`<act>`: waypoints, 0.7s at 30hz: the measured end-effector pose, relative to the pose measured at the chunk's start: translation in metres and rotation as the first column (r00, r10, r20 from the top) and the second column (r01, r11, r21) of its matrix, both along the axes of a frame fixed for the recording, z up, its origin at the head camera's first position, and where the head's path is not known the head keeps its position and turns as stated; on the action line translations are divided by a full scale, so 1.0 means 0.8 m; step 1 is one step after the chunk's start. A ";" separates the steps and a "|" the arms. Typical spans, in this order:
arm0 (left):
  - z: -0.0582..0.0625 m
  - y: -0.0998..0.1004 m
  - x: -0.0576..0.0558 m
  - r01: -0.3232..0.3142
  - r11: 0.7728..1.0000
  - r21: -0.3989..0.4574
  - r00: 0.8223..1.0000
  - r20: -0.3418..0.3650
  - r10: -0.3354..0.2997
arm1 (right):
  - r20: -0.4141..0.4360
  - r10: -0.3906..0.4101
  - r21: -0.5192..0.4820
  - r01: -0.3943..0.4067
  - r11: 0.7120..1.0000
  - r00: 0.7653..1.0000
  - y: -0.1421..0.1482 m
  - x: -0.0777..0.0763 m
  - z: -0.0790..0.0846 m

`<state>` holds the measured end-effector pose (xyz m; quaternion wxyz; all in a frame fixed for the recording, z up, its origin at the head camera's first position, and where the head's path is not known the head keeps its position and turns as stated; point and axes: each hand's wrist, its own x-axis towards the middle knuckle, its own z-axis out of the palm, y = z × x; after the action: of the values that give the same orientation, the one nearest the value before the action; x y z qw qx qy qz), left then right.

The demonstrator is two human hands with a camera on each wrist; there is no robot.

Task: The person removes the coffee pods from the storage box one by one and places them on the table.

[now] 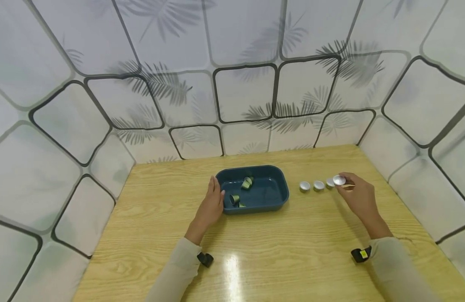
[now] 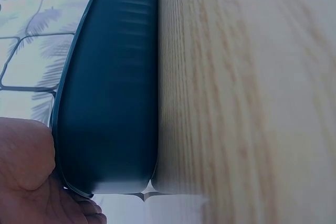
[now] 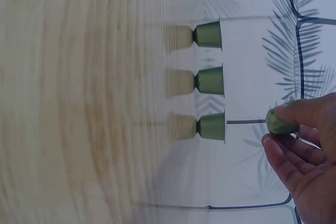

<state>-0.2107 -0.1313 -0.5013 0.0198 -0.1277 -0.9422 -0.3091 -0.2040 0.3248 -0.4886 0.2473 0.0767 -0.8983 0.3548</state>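
Note:
My right hand [image 1: 359, 199] pinches a green coffee capsule [image 3: 281, 121] between thumb and fingers, raised above the table. In the head view its silver lid [image 1: 339, 180] faces up and partly overlaps the end of a row. That row holds three capsules standing lid up: one on the left [image 1: 304, 186], a middle one [image 1: 318, 185] and a right one [image 3: 211, 127]. My left hand [image 1: 211, 205] rests against the left end of a dark blue tray [image 1: 255, 209], fingers extended along its side. Several green capsules [image 1: 246, 183] lie tumbled inside the tray.
The light wood table [image 1: 153, 235] carries the tray and capsules. Patterned white curtains [image 1: 244, 92] enclose it at the back and both sides. The row of capsules stands to the right of the tray, with bare wood between them.

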 end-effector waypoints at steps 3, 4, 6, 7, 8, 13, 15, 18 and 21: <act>0.000 0.000 0.000 0.000 1.000 -0.001 1.000 0.007 0.000 | 0.006 -0.009 0.002 0.009 1.000 1.000 0.009 -0.002 -0.001; 0.000 0.000 0.000 -0.001 1.000 0.002 1.000 0.010 0.001 | 0.005 -0.011 0.003 0.011 1.000 1.000 0.012 -0.004 -0.001; 0.000 0.001 0.000 -0.003 1.000 0.003 1.000 0.017 0.003 | 0.010 -0.021 0.003 0.021 1.000 1.000 0.017 -0.005 -0.002; 0.000 0.001 0.000 -0.004 1.000 0.003 1.000 0.020 0.004 | 0.012 -0.024 0.002 0.024 1.000 1.000 0.019 -0.006 -0.002; 0.001 0.001 0.000 -0.002 1.000 0.006 1.000 0.020 0.002 | 0.018 -0.028 0.003 0.028 1.000 0.999 0.021 -0.006 -0.002; 0.000 0.001 0.000 -0.004 1.000 -0.001 1.000 0.024 0.004 | 0.051 -0.032 0.019 0.031 0.999 0.998 0.033 -0.011 -0.004; -0.001 0.001 0.000 -0.006 1.000 -0.003 1.000 0.025 0.006 | 0.078 -0.036 0.032 0.033 0.999 0.996 0.037 -0.013 -0.005; -0.001 0.000 -0.001 -0.007 1.000 0.000 1.000 0.024 0.007 | 0.134 -0.051 0.055 0.044 0.997 0.990 0.042 -0.016 -0.006; 0.000 0.000 -0.001 -0.006 1.000 -0.005 1.000 0.026 0.006 | 0.204 -0.060 0.060 0.049 0.997 0.977 0.045 -0.018 -0.009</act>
<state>-0.2113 -0.1312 -0.5013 0.0080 -0.1207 -0.9435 -0.3086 -0.2185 0.3605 -0.4956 0.1604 0.0217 -0.9302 0.3294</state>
